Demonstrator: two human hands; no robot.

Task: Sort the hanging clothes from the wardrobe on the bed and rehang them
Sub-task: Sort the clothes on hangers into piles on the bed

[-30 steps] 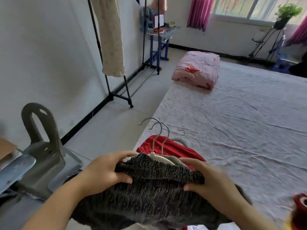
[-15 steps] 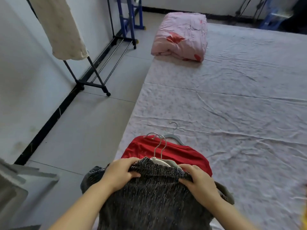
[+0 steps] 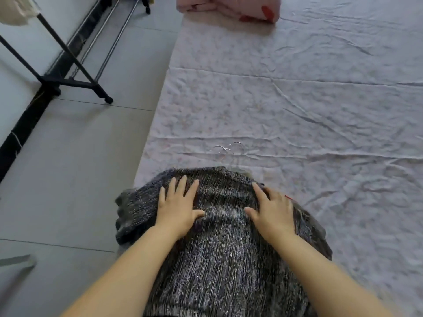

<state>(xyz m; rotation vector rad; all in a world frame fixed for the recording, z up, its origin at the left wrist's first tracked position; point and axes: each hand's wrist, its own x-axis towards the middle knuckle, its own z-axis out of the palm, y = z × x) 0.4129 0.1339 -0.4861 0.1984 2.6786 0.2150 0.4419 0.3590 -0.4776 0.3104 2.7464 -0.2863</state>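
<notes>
A dark grey knitted garment (image 3: 219,259) lies spread over the near left corner of the bed (image 3: 309,110). My left hand (image 3: 178,207) rests flat on it with fingers spread. My right hand (image 3: 272,209) lies flat on it too, a little to the right. Metal hanger hooks (image 3: 225,151) poke out beyond the garment's far edge. A thin red sliver (image 3: 288,197) of another garment shows just right of my right hand; the remainder of it is hidden underneath.
A black clothes rack (image 3: 68,65) stands on the grey tile floor at the left, with a cream garment (image 3: 13,10) hanging at the top left corner. A folded pink quilt (image 3: 231,8) lies at the far end of the bed. The sheet is wrinkled.
My hands let go of the grey garment's top edge and now press flat on it. The garment has been laid over the red one, covering it. The view has tilted downward.
</notes>
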